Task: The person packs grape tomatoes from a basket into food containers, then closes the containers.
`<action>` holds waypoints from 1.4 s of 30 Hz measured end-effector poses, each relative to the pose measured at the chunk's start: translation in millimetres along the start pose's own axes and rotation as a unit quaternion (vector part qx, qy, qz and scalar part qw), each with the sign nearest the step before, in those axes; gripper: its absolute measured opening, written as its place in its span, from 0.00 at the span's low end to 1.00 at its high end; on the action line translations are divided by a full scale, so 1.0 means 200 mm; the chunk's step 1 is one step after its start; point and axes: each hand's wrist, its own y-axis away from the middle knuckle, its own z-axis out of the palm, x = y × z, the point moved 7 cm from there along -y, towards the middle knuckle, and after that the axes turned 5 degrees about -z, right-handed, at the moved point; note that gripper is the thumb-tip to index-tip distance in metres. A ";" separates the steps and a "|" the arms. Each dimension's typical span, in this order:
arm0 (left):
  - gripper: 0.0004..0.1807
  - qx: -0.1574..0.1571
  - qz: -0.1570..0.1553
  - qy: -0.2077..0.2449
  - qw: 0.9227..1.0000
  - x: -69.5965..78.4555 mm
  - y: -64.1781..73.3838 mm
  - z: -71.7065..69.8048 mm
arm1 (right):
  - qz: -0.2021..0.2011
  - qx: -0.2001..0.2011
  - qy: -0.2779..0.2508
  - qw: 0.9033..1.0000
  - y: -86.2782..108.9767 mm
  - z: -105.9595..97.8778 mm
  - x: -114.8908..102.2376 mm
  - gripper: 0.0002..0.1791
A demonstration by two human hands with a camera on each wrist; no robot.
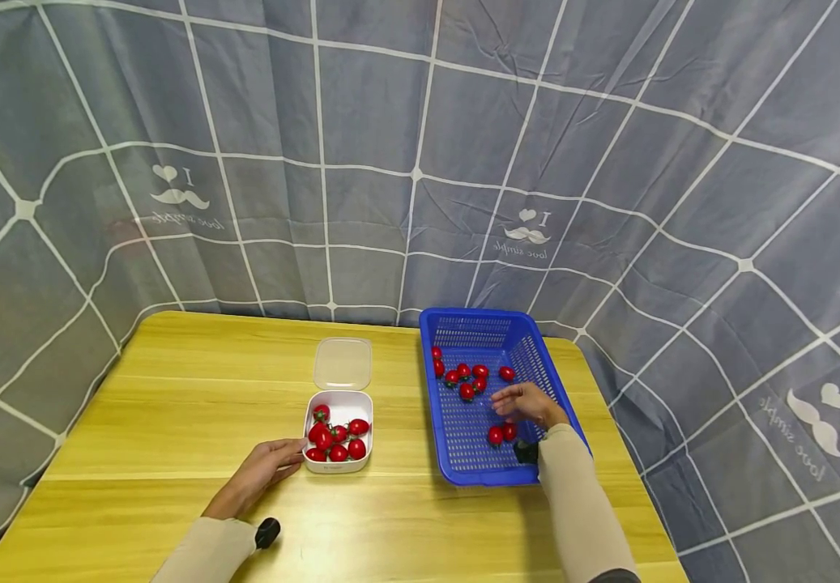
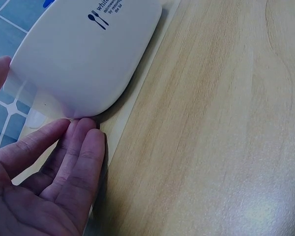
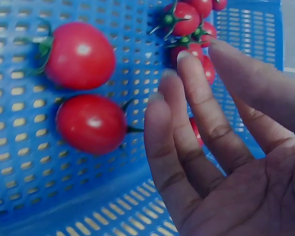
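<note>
My left hand rests against the left side of a small white container, its fingertips at the wall; in the left wrist view the thumb lies at the rim. Several cherry tomatoes with green stems sit inside that container. Over on the right, my right hand hovers inside a blue plastic basket, fingers extended and nothing between them. Two cherry tomatoes lie close by its fingertips in the right wrist view. A larger group of cherry tomatoes is farther back in the basket.
A translucent lid lies on the wooden table just behind the white container. Grey curtains with white grid lines hang behind and beside the table. The basket stands near the table's right edge.
</note>
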 end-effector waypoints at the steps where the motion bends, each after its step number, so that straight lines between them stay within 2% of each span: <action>1: 0.33 -0.001 0.000 -0.001 1.000 0.00 0.00 0.00 | 0.002 0.003 0.006 1.000 0.00 -0.01 0.01 0.18; 5: 0.34 -0.005 0.000 -0.003 1.000 0.00 0.00 0.00 | 0.023 0.021 0.023 0.999 0.00 -0.04 0.05 0.16; 11: 0.34 0.000 -0.004 0.002 1.000 0.00 0.01 0.00 | 0.047 0.017 0.050 0.997 0.02 -0.05 0.08 0.14; 16: 0.33 0.002 -0.005 0.003 1.000 0.01 0.02 0.00 | 0.089 0.000 0.087 0.992 0.03 -0.04 0.12 0.13; 24: 0.33 0.003 -0.008 0.009 1.000 0.02 0.02 0.00 | 0.121 -0.054 0.145 0.980 0.05 -0.01 0.13 0.10; 32: 0.33 0.002 -0.005 0.013 1.000 0.01 0.01 0.00 | 0.137 -0.084 0.148 0.976 0.03 0.01 0.17 0.08; 33: 0.33 0.002 -0.005 0.013 1.000 0.01 0.01 0.00 | 0.129 -0.103 0.144 0.976 0.02 0.02 0.19 0.07; 36: 0.32 0.003 -0.004 0.014 1.000 0.01 0.01 0.00 | 0.126 -0.120 0.148 0.973 0.01 0.02 0.20 0.05; 39: 0.32 0.002 -0.004 0.014 1.000 0.01 0.01 0.00 | 0.134 -0.113 0.137 0.975 0.02 0.03 0.19 0.05; 40: 0.32 0.002 -0.004 0.013 1.000 0.01 0.01 0.00 | 0.139 -0.097 0.140 0.975 0.03 0.03 0.18 0.07; 42: 0.33 0.001 -0.005 0.011 1.000 0.01 0.01 0.00 | 0.127 -0.089 0.134 0.979 0.04 0.04 0.14 0.09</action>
